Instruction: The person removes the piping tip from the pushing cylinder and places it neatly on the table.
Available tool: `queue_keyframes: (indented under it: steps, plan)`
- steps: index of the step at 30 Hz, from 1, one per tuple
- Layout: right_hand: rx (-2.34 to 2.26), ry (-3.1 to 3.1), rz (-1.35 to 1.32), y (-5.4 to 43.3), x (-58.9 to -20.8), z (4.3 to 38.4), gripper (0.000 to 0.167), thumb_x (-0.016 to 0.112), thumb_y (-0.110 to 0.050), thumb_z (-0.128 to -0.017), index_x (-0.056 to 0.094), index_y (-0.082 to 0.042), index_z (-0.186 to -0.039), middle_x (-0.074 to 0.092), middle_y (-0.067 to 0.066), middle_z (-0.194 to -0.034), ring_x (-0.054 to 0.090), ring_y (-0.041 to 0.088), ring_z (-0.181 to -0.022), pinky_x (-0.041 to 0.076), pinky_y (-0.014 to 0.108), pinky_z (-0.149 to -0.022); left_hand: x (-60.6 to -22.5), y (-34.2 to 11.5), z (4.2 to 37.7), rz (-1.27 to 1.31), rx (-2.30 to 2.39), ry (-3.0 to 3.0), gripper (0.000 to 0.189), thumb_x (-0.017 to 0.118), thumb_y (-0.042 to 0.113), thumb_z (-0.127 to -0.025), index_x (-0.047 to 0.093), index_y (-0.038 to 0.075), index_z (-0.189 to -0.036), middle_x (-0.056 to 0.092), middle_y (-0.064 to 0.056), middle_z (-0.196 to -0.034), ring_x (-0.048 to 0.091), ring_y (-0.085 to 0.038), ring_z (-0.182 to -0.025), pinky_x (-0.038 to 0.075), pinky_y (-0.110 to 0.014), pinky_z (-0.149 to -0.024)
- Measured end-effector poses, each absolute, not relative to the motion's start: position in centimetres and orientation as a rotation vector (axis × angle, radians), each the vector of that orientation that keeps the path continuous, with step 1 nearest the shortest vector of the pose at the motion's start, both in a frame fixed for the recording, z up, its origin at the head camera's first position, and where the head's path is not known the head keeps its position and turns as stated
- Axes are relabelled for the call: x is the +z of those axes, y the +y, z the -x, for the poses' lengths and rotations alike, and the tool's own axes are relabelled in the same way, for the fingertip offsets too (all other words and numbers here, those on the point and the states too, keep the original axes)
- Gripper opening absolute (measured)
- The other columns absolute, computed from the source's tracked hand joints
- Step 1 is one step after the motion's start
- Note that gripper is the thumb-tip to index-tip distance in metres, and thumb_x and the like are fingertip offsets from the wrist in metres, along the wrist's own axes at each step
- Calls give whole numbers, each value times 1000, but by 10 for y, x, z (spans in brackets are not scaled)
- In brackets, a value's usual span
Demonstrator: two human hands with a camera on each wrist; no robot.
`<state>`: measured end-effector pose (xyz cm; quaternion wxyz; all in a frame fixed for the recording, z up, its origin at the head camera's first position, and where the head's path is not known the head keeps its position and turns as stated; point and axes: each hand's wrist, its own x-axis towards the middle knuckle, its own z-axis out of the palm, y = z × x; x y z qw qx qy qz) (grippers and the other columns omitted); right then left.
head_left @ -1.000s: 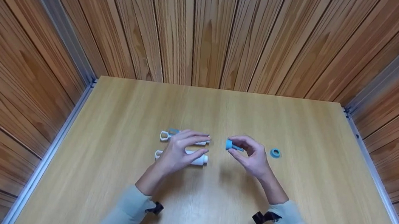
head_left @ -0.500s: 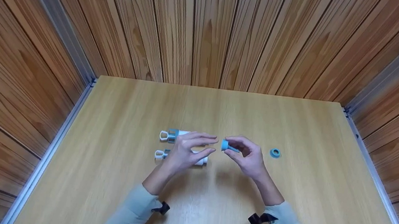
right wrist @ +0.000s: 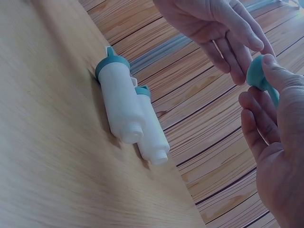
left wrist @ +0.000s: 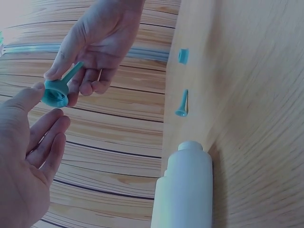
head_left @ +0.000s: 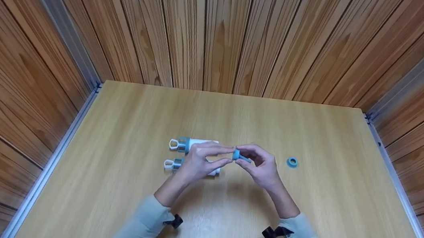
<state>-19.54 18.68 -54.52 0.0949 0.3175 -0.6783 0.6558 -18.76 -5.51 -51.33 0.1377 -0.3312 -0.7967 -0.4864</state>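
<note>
My right hand (head_left: 262, 166) pinches a teal nozzle cap (head_left: 236, 154) by its wide collar, the thin spout pointing back toward the right palm. The collar's hollow side shows in the left wrist view. My left hand (head_left: 205, 160) comes from the other side, thumb and fingers extended. Its thumb tip is right at the collar, and its other fingertips (left wrist: 58, 112) sit close by the rim. Two white squeeze bottles with teal collars and white loops lie behind and under the left hand: the far bottle (head_left: 195, 143) and the near bottle (right wrist: 119, 97).
A teal ring (head_left: 292, 162) lies on the wooden table (head_left: 316, 127) to the right of the hands. In the left wrist view a second teal nozzle (left wrist: 183, 104) lies on the table between the ring and the bottles. Wood-panelled walls (head_left: 222, 35) enclose the table.
The right hand has moved left with the nozzle cap, and the left hand has moved right to meet it. More of the bottles' looped ends shows now.
</note>
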Motion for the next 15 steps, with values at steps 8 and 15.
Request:
queue_keyframes:
  steps: [8, 15]
  plan:
    - [1958, -1987, -952, 185, -544, 195, 39, 83, -9, -102, 70, 18, -126, 80, -14, -118, 78, 11, -104, 64, 19, -96, -516, -53, 189, 967, -1358, -2289, 33, 88, 16, -98, 85, 13, -130, 88, -6, -124, 85, -24, -114, 68, -36, -102]
    - [1941, -2011, -941, 186, -543, 193, 35, 83, -5, -101, 70, 17, -126, 79, -14, -119, 78, 9, -106, 64, 20, -98, -515, -53, 189, 971, -1394, -2301, 32, 87, 16, -98, 85, 12, -130, 88, -6, -125, 84, -24, -115, 68, -35, -103]
